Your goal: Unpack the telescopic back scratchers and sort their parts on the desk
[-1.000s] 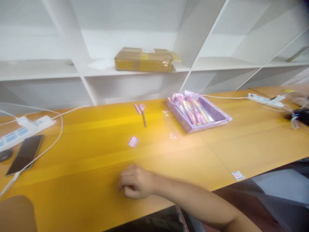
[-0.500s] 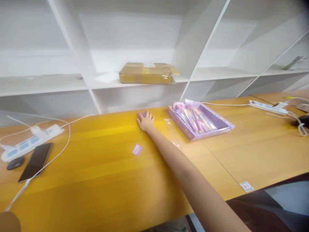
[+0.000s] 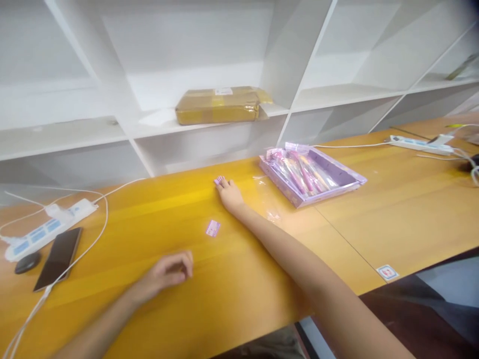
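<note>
- Your right hand [image 3: 231, 196] partly covers a purple-tined fork [image 3: 219, 179]; its fingers' grip cannot be told.
- Your left hand's [image 3: 167, 271] fingers curl, thumb apart, near a purple card [image 3: 213, 228].

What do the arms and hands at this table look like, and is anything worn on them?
They are a person's. The left arm and right arm show no sleeve as far as they are in view. The left hand and right hand wear no gloves. I see no watch, bracelet or cable on either; blur hides finer detail.
</note>
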Demonstrator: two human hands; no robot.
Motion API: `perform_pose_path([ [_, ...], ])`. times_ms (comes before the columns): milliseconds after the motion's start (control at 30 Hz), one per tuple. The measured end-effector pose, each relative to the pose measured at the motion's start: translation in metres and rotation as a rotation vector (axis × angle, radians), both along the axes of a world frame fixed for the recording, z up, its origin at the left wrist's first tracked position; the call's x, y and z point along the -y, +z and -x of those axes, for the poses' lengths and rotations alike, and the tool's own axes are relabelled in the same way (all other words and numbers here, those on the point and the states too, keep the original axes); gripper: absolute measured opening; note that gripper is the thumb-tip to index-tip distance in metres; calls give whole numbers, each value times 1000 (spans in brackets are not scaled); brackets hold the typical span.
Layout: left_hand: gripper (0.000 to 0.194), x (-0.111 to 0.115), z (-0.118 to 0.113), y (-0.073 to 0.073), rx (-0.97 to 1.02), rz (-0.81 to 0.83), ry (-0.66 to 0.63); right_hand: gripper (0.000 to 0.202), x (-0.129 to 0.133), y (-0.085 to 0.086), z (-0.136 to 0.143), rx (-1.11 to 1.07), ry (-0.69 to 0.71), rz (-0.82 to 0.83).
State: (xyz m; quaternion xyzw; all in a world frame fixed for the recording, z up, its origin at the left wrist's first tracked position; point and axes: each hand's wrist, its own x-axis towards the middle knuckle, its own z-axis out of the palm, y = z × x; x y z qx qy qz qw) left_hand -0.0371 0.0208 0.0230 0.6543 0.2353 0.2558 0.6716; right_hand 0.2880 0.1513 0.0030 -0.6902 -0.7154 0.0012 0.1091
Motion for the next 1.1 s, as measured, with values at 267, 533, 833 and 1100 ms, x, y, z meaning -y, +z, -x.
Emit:
perform_pose_path([
  [267, 23, -17, -4, -13, 250, 226, 143, 45, 47, 8, -9, 36, 46, 0],
  [533, 24, -13, 3, -14, 106, 169, 166, 34, 51, 4, -20, -21, 126, 2],
  [833, 22, -8, -11, -11, -90, 50, 209, 18, 77, 12, -37, -51, 88, 53],
  [1100, 26, 2, -19, -6, -260, -105, 79, 23, 114, 19, -24, -75, -60, 96],
])
